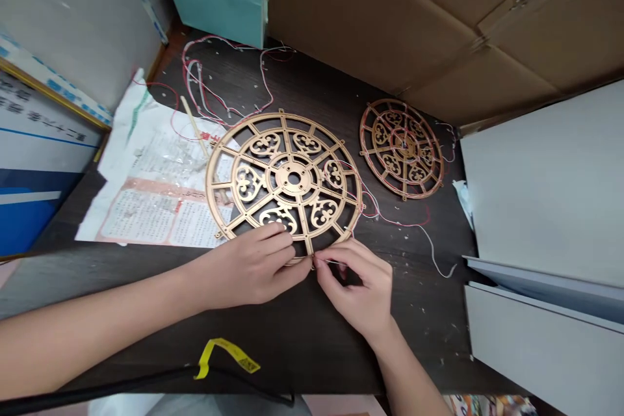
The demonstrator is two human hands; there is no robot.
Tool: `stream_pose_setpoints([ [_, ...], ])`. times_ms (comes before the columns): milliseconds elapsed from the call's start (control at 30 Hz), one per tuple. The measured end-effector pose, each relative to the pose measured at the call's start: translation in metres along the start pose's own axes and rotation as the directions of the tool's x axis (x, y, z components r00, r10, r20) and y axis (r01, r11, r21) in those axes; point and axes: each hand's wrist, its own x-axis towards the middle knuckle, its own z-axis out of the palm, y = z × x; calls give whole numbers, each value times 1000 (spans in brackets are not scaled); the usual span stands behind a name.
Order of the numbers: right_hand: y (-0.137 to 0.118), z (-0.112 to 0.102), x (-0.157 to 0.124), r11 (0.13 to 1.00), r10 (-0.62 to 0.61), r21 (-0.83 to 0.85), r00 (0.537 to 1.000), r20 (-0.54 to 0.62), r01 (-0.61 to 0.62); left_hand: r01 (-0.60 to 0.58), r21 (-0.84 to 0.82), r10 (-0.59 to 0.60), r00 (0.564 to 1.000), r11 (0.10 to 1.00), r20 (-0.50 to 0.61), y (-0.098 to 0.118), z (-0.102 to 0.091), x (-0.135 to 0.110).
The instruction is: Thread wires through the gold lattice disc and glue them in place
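Observation:
A round, openwork wooden wheel point(294, 166) with scroll cut-outs lies flat on the dark table. My left hand point(256, 263) is closed on its near rim, fingers curled over the edge and thumb tip close to a small tab. Just right of that tab, my right hand point(358, 283) is closed in a pinch on a thin wire point(336, 262) at the rim. Its fingertips nearly meet my left thumb. Red and white wire point(373, 208) runs from under the wheel's right side across the table. My fingers hide part of the near rim.
A second wooden wheel point(402, 149), wound with red wire, lies at the back right. Printed paper point(146, 214) and a thin stick point(194, 123) are at left. Loose wires point(195, 81) lie behind. Cardboard point(390, 19) and white panels point(541, 182) border the table. A black cable point(146, 378) carries a yellow tag point(227, 349).

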Motion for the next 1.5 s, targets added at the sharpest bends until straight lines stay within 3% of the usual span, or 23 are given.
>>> stream_pose_setpoints([
  [333,-1,-18,2,997,73,21,984,164,-77,-10,-71,10,1000,997,-3,1,2,-1],
  [500,1,-20,1,996,86,13,978,192,-90,-14,-89,14,1000,996,5,-2,3,-2],
  [733,2,-25,-2,1000,-28,6,974,225,27,-4,-120,13,997,993,71,-3,5,-4],
  [1033,2,-27,-2,995,68,-80,974,215,-52,24,-162,-13,998,987,64,-5,8,-7],
  [1500,1,-14,-3,992,-100,-55,967,233,115,0,-161,5,999,987,32,-5,6,-2],
])
